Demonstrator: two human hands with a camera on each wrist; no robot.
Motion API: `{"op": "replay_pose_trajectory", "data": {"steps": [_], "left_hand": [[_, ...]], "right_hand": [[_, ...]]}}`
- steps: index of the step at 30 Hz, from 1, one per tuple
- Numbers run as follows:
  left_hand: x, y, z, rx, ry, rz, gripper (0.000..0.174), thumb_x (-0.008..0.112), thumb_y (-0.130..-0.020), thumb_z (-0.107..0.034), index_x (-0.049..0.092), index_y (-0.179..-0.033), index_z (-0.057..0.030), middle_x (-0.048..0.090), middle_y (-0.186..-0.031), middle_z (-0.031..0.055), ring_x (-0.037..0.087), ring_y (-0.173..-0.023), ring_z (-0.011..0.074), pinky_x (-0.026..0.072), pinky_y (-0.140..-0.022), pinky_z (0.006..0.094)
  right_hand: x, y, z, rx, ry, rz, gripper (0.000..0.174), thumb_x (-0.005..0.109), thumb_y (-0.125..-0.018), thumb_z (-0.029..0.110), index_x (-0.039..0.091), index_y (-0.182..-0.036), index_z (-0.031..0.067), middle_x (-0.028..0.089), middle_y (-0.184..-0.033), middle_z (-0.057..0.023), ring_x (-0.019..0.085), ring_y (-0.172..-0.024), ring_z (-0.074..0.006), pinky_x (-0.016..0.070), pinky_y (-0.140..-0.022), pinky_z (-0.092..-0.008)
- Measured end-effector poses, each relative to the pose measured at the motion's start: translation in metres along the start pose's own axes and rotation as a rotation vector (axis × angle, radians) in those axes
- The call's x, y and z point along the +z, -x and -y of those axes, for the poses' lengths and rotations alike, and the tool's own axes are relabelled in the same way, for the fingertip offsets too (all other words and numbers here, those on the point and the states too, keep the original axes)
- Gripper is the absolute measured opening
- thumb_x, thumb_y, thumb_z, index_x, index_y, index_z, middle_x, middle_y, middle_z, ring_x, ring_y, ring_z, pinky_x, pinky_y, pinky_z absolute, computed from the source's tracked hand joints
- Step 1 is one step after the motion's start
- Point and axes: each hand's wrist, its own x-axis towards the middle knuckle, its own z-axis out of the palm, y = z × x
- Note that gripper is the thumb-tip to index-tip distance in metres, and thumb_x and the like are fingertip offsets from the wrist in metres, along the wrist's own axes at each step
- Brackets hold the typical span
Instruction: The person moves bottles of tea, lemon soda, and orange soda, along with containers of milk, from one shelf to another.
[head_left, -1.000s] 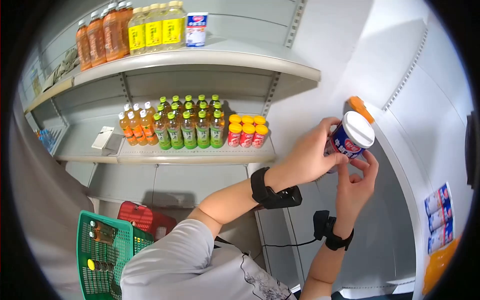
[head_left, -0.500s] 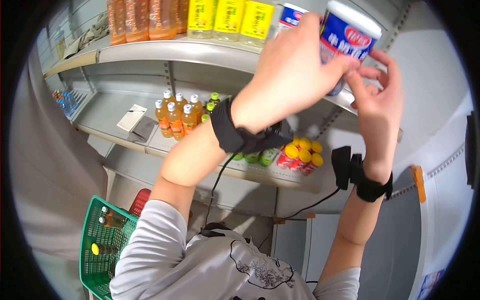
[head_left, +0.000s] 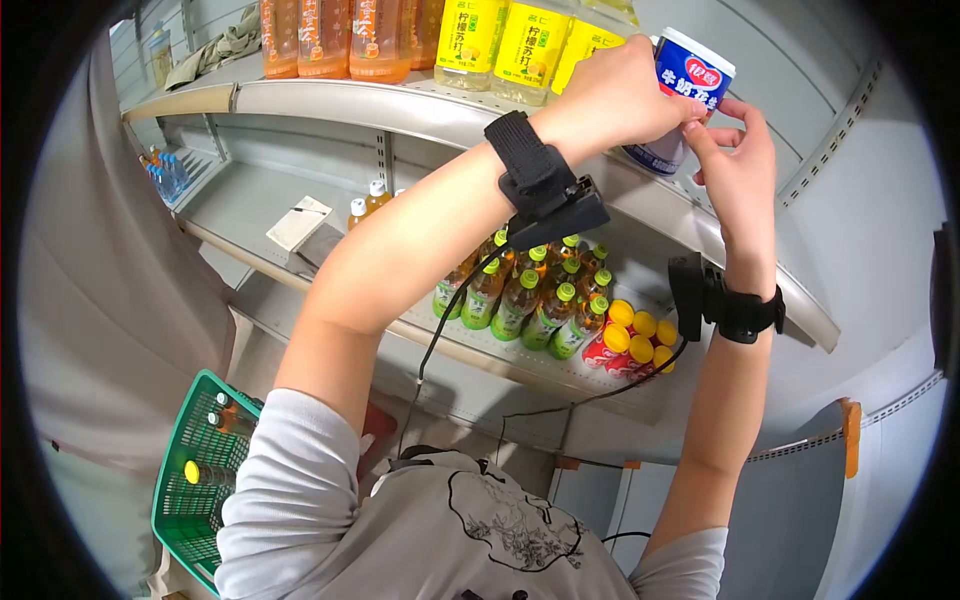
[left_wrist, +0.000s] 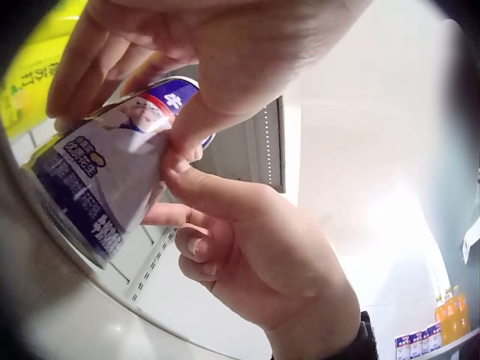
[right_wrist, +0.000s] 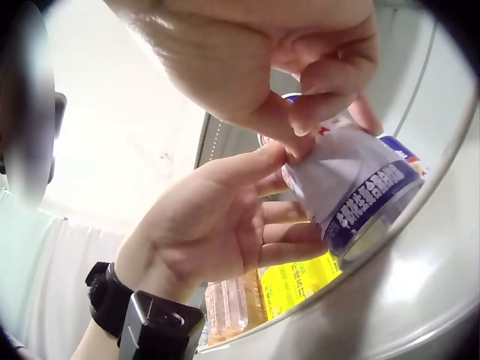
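Observation:
A milk-peanut drink can (head_left: 693,72) with a blue and white label and white top is tilted at the front edge of the upper shelf (head_left: 640,195). My left hand (head_left: 612,98) grips it, its fingers along one side and its thumb on the near face, as the left wrist view shows. From the other side my right hand (head_left: 738,178) pinches the can with thumb and forefinger, the other fingers curled loosely. Both thumbs meet on the label. In the right wrist view, the can's base (right_wrist: 371,244) is right at the shelf rim, and a second such can (right_wrist: 405,150) stands behind.
Yellow-label bottles (head_left: 530,45) and orange drink bottles (head_left: 380,40) line the upper shelf to the left. Below are green-capped bottles (head_left: 520,305) and yellow-lidded red cans (head_left: 640,340). A green basket (head_left: 185,510) with bottles stands lower left. Cables hang from both wrist cameras.
Both hands have carried the can from the right-hand side up to the upper shelf, bringing its base to the shelf edge. The head view has turned left with them.

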Motion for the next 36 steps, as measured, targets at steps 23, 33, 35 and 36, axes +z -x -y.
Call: {"op": "replay_pose_trajectory", "data": {"steps": [23,33,35,36], "left_hand": [[0.03,-0.017,0.014,-0.043,-0.101,-0.037,0.06,0.069,-0.064,-0.04,0.051,-0.099,0.0065,0.061,-0.086,0.0191,0.06,-0.081,0.0296,0.0464,-0.072,0.0345],[0.025,-0.012,0.01,-0.076,-0.12,0.022,0.057,0.068,-0.065,-0.04,0.053,-0.092,0.0078,0.06,-0.087,0.0209,0.059,-0.083,0.0321,0.0466,-0.072,0.0367],[0.023,-0.002,0.009,-0.041,-0.118,-0.002,0.052,0.067,-0.065,-0.035,0.055,-0.09,0.0086,0.06,-0.086,0.0213,0.059,-0.083,0.0339,0.0467,-0.074,0.0379],[0.026,0.006,0.011,0.023,-0.127,-0.121,0.053,0.067,-0.065,-0.036,0.054,-0.093,0.007,0.061,-0.082,0.0203,0.059,-0.08,0.0346,0.0468,-0.073,0.0377]], "right_hand": [[0.02,-0.013,-0.03,0.068,0.09,0.015,0.042,0.06,-0.076,0.021,0.046,-0.11,0.0013,0.062,-0.078,-0.0148,0.061,-0.076,-0.0264,0.046,-0.068,-0.036],[0.03,-0.017,-0.049,0.011,0.09,-0.017,0.044,0.058,-0.076,0.026,0.047,-0.111,0.0022,0.061,-0.084,-0.0148,0.06,-0.078,-0.0291,0.0458,-0.071,-0.0364],[0.026,-0.011,-0.046,-0.065,0.163,-0.041,0.038,0.057,-0.078,0.021,0.047,-0.109,0.001,0.059,-0.091,-0.0145,0.061,-0.071,-0.0251,0.0467,-0.064,-0.0328],[0.021,-0.003,-0.039,-0.049,0.169,-0.047,0.038,0.057,-0.078,0.021,0.047,-0.109,0.001,0.059,-0.091,-0.0145,0.061,-0.071,-0.0251,0.0467,-0.064,-0.0328]]}}
